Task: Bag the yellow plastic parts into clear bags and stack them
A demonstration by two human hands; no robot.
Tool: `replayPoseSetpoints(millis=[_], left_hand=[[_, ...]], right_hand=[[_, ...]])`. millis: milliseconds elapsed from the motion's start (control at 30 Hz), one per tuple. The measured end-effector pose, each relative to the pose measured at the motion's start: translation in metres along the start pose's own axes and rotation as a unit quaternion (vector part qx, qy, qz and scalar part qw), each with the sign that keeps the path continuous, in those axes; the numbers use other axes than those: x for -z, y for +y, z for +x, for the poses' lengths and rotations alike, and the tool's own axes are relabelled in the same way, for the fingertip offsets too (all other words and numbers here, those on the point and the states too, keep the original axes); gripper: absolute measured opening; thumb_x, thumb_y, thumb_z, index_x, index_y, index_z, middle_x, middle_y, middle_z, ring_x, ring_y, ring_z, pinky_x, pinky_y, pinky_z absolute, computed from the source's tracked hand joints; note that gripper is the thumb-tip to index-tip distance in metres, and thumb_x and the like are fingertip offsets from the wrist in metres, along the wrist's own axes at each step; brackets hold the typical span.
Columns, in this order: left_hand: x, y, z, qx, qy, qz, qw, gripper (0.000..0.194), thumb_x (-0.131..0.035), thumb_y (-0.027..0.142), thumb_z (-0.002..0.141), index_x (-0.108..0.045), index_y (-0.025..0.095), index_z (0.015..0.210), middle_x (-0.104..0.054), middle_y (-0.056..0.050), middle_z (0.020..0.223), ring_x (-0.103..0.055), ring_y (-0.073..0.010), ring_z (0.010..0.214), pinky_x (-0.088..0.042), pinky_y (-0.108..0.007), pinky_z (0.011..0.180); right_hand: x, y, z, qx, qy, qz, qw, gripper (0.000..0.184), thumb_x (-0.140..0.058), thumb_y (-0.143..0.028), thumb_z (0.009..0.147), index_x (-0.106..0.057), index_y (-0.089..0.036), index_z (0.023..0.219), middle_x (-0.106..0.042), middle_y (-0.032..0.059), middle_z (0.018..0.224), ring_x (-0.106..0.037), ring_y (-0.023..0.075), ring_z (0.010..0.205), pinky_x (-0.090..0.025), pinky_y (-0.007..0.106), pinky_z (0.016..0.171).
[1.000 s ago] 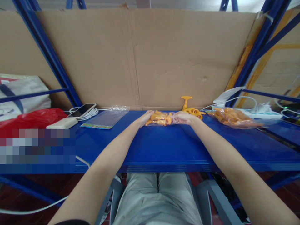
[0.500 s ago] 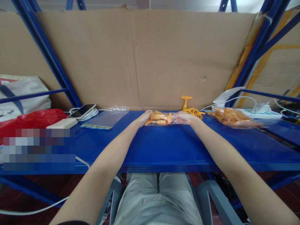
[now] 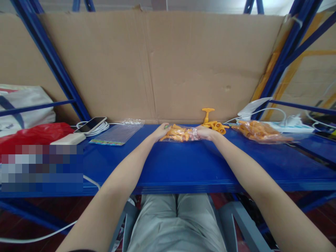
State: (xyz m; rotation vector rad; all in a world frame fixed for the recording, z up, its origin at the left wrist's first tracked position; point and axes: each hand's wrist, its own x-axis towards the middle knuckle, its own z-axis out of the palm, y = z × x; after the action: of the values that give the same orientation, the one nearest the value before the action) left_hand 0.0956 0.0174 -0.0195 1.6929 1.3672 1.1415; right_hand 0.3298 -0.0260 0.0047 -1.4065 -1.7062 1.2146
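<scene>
A clear plastic bag (image 3: 180,133) with several orange-yellow plastic pieces in it lies on the blue shelf top, stretched between my two hands. My left hand (image 3: 160,131) is closed on the bag's left end, where a bit of coloured print shows by the fingers. At the opposite end, my right hand (image 3: 204,133) grips the bag, its fingertips partly hidden by the plastic. Just behind my right hand rests a pile of loose orange plastic pieces (image 3: 216,126), and a T-shaped orange piece (image 3: 208,113) stands upright there.
To the right lies another clear bag of orange pieces (image 3: 258,132), before a white power strip (image 3: 300,128). Leftward are a flat clear bag (image 3: 118,133), a phone (image 3: 91,124) on coiled white cable, a white box (image 3: 68,139) and a red plastic bag (image 3: 39,134). Cardboard (image 3: 183,66) closes the back.
My left hand has shifted slightly left along the bag's end, and its coloured print now shows. The bag looks flatter and a little more spread. My right hand keeps its hold.
</scene>
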Motion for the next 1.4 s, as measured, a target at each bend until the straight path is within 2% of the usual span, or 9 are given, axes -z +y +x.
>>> replayPoseSetpoints(millis=[200, 433, 633, 733, 900, 1033, 1167, 1300, 1400], left_hand=[[0.004, 0.002, 0.001, -0.061, 0.001, 0.089, 0.994, 0.022, -0.060, 0.014, 0.080, -0.064, 0.015, 0.102, -0.067, -0.010, 0.116, -0.060, -0.0209, 0.110, -0.044, -0.030, 0.099], [0.010, 0.001, 0.003, -0.154, 0.005, 0.155, 0.976, 0.006, -0.060, 0.012, 0.073, -0.060, 0.018, 0.073, -0.068, -0.002, 0.089, -0.062, -0.0186, 0.095, -0.047, -0.034, 0.094], [0.015, -0.001, 0.001, -0.179, 0.029, 0.148, 0.972, 0.005, -0.065, 0.019, 0.073, -0.063, 0.018, 0.069, -0.071, -0.006, 0.097, -0.063, -0.0204, 0.102, -0.045, -0.035, 0.098], [0.016, 0.002, 0.000, -0.189, 0.040, 0.150, 0.970, 0.008, -0.065, 0.022, 0.074, -0.065, 0.019, 0.067, -0.072, -0.006, 0.099, -0.064, -0.0202, 0.102, -0.046, -0.035, 0.098], [0.016, 0.013, -0.004, -0.222, 0.021, 0.164, 0.961, 0.030, -0.058, 0.030, 0.080, -0.061, 0.020, 0.052, -0.072, -0.004, 0.087, -0.066, -0.0190, 0.093, -0.048, -0.031, 0.093], [0.016, 0.019, -0.005, -0.210, 0.005, 0.184, 0.960, 0.035, -0.056, 0.032, 0.081, -0.060, 0.020, 0.048, -0.073, -0.005, 0.085, -0.067, -0.0199, 0.092, -0.049, -0.029, 0.090], [0.015, 0.014, -0.005, -0.138, 0.055, 0.220, 0.964, 0.018, -0.055, 0.029, 0.084, -0.071, 0.021, 0.082, -0.074, -0.005, 0.099, -0.065, -0.0218, 0.104, -0.047, -0.031, 0.094], [0.019, 0.009, -0.004, -0.049, 0.070, 0.233, 0.969, 0.018, -0.057, 0.031, 0.085, -0.069, 0.021, 0.095, -0.075, -0.005, 0.094, -0.068, -0.0210, 0.094, -0.049, -0.030, 0.087], [0.023, 0.013, -0.005, -0.039, 0.053, 0.198, 0.978, 0.021, -0.052, 0.030, 0.089, -0.068, 0.018, 0.081, -0.070, -0.003, 0.066, -0.068, -0.0190, 0.071, -0.050, -0.027, 0.072]], right_hand=[[0.003, -0.002, -0.003, -0.031, -0.002, 0.024, 0.999, 0.020, -0.060, -0.004, 0.073, -0.060, -0.016, 0.058, -0.060, 0.0010, 0.048, -0.052, 0.0087, 0.046, -0.042, 0.019, 0.050], [0.031, -0.008, -0.016, 0.002, -0.140, 0.086, 0.986, 0.013, -0.066, -0.001, 0.066, -0.069, -0.012, 0.072, -0.072, 0.0043, 0.073, -0.064, 0.0097, 0.065, -0.048, 0.017, 0.061], [0.036, -0.007, -0.018, 0.021, -0.176, 0.090, 0.980, 0.013, -0.075, -0.018, 0.071, -0.073, -0.013, 0.082, -0.073, 0.0059, 0.083, -0.064, 0.0105, 0.073, -0.049, 0.019, 0.065], [0.033, -0.005, -0.015, 0.028, -0.134, 0.041, 0.990, 0.012, -0.079, -0.020, 0.067, -0.073, -0.014, 0.075, -0.073, 0.0062, 0.080, -0.063, 0.0107, 0.070, -0.049, 0.020, 0.066], [0.033, -0.001, -0.005, 0.067, 0.033, -0.150, 0.986, 0.007, -0.071, -0.021, 0.071, -0.072, -0.015, 0.067, -0.070, 0.0031, 0.068, -0.062, 0.0139, 0.067, -0.048, 0.023, 0.065], [0.034, -0.001, -0.003, 0.064, 0.184, -0.374, 0.907, 0.015, -0.061, -0.020, 0.080, -0.075, -0.015, 0.080, -0.074, 0.0079, 0.083, -0.068, 0.0213, 0.085, -0.050, 0.028, 0.075], [0.035, -0.005, -0.007, 0.014, 0.280, -0.433, 0.857, 0.025, -0.052, -0.027, 0.089, -0.074, -0.015, 0.091, -0.074, 0.0156, 0.099, -0.067, 0.0278, 0.103, -0.049, 0.032, 0.084], [0.041, -0.005, -0.003, -0.016, 0.302, -0.369, 0.879, 0.044, -0.046, -0.046, 0.094, -0.073, -0.014, 0.078, -0.073, 0.0202, 0.087, -0.067, 0.0328, 0.101, -0.048, 0.036, 0.085], [0.045, 0.003, 0.005, -0.019, 0.220, -0.289, 0.931, 0.055, -0.050, -0.057, 0.089, -0.066, -0.017, 0.056, -0.065, 0.0160, 0.059, -0.068, 0.0308, 0.074, -0.049, 0.039, 0.078]])
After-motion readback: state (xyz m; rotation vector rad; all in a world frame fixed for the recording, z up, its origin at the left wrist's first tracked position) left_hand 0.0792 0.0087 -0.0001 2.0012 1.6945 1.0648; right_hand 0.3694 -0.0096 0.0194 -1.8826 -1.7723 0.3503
